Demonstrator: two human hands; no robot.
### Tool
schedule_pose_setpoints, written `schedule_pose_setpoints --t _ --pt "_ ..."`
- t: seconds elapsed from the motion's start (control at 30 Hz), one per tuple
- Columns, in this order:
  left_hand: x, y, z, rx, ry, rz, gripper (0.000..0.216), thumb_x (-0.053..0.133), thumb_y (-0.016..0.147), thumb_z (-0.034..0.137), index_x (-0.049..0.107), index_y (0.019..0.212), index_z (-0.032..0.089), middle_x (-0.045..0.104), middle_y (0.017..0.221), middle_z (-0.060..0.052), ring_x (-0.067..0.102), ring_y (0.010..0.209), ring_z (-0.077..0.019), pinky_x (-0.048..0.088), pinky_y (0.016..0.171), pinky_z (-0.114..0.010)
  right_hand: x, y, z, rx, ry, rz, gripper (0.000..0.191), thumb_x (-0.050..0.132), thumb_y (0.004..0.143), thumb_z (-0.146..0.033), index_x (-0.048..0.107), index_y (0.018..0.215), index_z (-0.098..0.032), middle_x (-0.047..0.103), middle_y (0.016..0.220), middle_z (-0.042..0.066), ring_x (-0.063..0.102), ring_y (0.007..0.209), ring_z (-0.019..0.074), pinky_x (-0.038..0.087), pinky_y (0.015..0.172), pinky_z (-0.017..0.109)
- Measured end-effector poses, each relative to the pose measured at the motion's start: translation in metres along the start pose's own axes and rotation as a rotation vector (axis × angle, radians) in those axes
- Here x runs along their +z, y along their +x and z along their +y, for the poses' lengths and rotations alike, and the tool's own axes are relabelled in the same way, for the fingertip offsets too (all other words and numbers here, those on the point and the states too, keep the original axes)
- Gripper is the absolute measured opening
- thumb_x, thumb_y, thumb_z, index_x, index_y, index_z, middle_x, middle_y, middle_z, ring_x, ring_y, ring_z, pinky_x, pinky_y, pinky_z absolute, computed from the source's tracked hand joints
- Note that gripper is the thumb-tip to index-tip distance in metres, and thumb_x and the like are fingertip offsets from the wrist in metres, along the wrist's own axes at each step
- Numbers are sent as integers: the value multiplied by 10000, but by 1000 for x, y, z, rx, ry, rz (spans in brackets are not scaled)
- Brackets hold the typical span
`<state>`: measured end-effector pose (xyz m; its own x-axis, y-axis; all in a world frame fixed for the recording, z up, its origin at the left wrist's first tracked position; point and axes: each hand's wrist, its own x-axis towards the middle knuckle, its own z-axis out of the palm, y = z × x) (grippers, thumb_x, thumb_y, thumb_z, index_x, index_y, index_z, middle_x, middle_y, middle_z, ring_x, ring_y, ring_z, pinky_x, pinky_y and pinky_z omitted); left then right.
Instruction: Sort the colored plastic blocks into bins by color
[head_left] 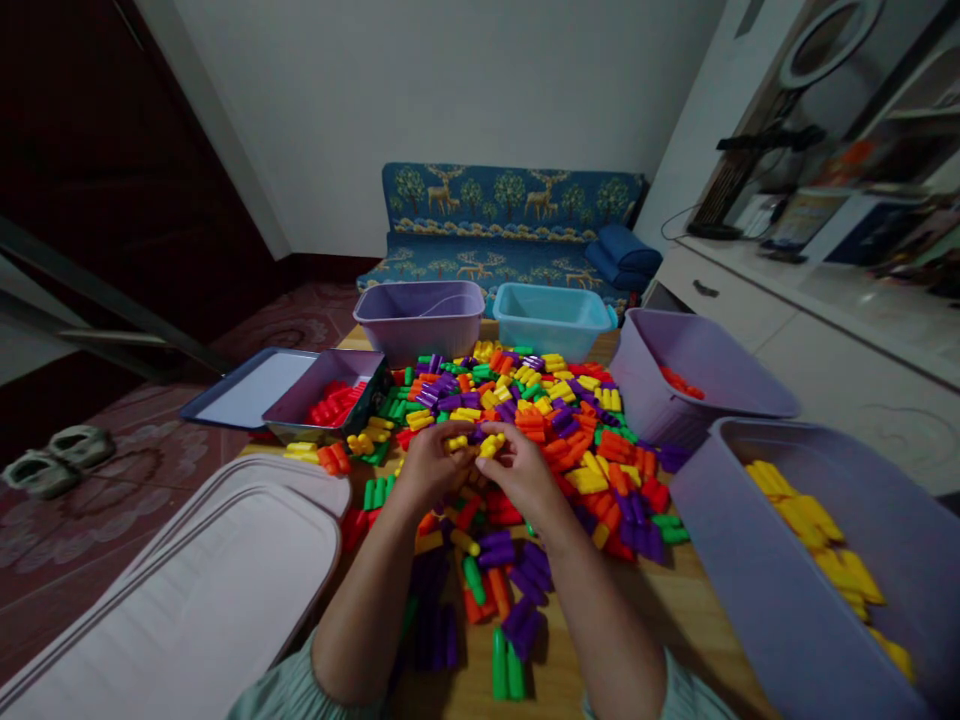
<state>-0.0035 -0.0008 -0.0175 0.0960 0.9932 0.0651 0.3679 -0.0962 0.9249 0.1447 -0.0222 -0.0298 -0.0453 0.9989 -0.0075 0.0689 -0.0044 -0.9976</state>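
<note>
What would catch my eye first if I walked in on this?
Probably the pile of brightly colored pieces spread across the wooden table, with a left hand and a right hand at its middle, each holding a yellow piece. Next, perhaps, the light blue bin at the table's far side and the large purple bin at near right, with yellow pieces inside. Behind everything sits a blue sofa patterned with deer and trees.
</note>
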Motion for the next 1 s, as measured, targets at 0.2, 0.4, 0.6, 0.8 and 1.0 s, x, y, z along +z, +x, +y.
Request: schedule_pose_setpoints --t 0.2,0.4,0.6,0.8,1.0 --pt "-5 1 3 -98 28 48 301 605 760 291 711 1013 166 693 717 -44 647 665 -197 487 592 -269 -7 2 -9 89 103 17 456 687 724 -452 568 1104 -229 666 772 9 630 576 183 481 497 288" --pt "-17 -7 9 -98 689 -115 241 612 765 311 745 942 217 725 915 -82 657 882 -248 446 734 -297 -27 0 -15 -39 -448 122 302 644 769 -489 653 858 -200 669 716 27 601 634 181 434 566 270" --pt "-6 -14 12 11 871 -182 550 627 741 280 606 1287 220 642 1208 -133 633 1048 -286 465 812 -323 -22 -10 -28 -1 -1018 -63 194 658 778 -370 717 852 -200 709 851 88 657 840 240 453 738 316" --pt "-2 -13 11 31 882 -202 549 592 754 221 579 1303 206 661 1175 -125 628 1085 -265 464 865 -305 0 -17 -26 -37 -1078 -122 430 587 754 -162 647 1179 -153 635 1160 146 619 1091 260 454 911 325" --pt "1 -8 0 21 824 -191 665 631 719 202 500 1372 187 685 1154 -134 642 1068 -271 477 845 -311 1 -17 -22 -21 -1049 -140 520 589 722 -169 592 1242 -158 616 1212 136 609 1118 280 465 932 364"
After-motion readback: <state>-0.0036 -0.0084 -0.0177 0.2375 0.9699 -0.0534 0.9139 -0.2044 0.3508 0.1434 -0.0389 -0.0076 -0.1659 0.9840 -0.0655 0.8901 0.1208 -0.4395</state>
